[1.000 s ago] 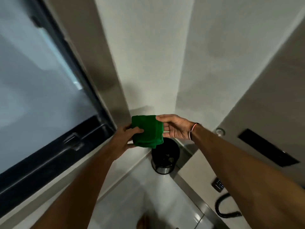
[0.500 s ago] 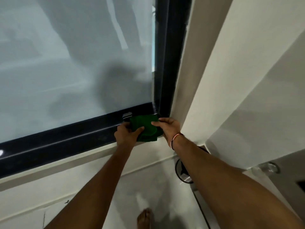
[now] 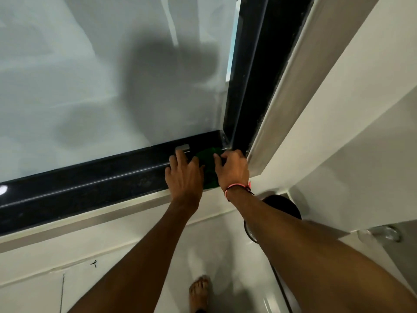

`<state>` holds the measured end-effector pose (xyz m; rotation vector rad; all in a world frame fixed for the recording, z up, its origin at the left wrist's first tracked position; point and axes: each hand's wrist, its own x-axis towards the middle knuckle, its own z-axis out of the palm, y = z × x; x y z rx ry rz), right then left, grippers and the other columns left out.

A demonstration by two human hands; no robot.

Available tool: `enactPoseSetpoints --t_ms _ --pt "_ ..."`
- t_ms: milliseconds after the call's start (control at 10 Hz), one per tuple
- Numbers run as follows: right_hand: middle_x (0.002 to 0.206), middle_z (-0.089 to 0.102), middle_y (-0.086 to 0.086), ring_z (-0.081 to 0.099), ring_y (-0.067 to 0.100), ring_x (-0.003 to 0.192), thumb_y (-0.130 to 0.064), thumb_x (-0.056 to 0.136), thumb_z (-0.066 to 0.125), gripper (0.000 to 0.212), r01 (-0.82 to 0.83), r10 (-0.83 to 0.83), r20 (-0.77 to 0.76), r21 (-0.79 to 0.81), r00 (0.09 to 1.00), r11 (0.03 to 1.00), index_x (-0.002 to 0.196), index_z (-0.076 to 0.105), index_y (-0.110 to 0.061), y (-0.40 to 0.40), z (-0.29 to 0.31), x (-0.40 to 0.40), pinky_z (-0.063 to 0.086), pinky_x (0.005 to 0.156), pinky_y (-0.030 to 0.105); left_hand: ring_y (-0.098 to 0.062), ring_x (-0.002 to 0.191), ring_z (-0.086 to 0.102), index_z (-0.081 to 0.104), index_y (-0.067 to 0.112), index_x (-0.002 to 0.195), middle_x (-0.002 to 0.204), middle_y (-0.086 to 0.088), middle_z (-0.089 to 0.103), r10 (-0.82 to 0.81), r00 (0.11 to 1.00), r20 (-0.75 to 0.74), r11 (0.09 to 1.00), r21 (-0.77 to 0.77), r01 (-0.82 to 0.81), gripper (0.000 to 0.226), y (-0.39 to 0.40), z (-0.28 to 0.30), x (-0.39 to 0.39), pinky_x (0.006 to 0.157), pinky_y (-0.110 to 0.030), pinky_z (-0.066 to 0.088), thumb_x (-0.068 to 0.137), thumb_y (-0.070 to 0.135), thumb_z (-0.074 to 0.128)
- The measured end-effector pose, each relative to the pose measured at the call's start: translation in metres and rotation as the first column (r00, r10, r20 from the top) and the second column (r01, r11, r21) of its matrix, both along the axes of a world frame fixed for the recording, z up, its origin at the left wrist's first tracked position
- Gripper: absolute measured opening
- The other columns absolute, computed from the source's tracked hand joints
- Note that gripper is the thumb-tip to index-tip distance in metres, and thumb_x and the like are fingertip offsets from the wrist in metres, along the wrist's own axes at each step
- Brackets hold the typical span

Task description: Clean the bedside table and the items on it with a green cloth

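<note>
The green cloth (image 3: pixel 208 166) lay on the black window ledge (image 3: pixel 90 184), between both hands. The left hand (image 3: pixel 184 175) rested flat beside it, fingers loosely spread. The right hand (image 3: pixel 232 169) pressed its far edge.

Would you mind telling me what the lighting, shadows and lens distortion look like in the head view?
Head view: soft, even light; a large dark shadow falls on the frosted window pane; a small bright glare spot sits on the black frame at far left; wide-angle distortion tilts the frame and walls; the hands on the green cloth stay fairly sharp.

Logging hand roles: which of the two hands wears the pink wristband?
The right hand, on the green cloth in the frame corner; the left hand has a bare wrist.
</note>
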<state>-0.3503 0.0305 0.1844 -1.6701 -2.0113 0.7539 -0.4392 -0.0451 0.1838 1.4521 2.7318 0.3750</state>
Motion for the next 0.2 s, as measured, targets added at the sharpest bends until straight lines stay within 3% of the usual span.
enactPoseSetpoints --t_ms 100,200 --pt "0.111 0.061 0.009 0.062 0.03 0.095 -0.039 0.1 0.044 0.038 -0.121 0.093 0.158 0.179 0.983 0.976 0.103 0.07 -0.012 -0.011 0.009 0.033 0.054 0.078 0.04 -0.033 0.106 0.052 0.057 0.015 0.121 0.125 -0.017 0.052 -0.148 0.967 -0.207 0.976 0.13 0.177 0.034 -0.007 0.006 -0.005 0.084 -0.042 0.047 0.098 0.039 0.05" --pt "0.102 0.06 0.013 0.059 0.034 0.09 -0.036 0.088 0.048 0.035 -0.076 -0.023 0.232 0.409 0.972 0.909 0.097 0.067 -0.008 -0.014 0.023 0.078 0.051 0.073 0.042 -0.032 0.095 0.059 0.061 0.011 0.115 0.113 -0.017 0.062 -0.345 0.864 -0.367 0.846 0.277 0.455 0.033 -0.002 0.023 0.015 0.078 -0.041 0.049 0.1 0.037 0.047"
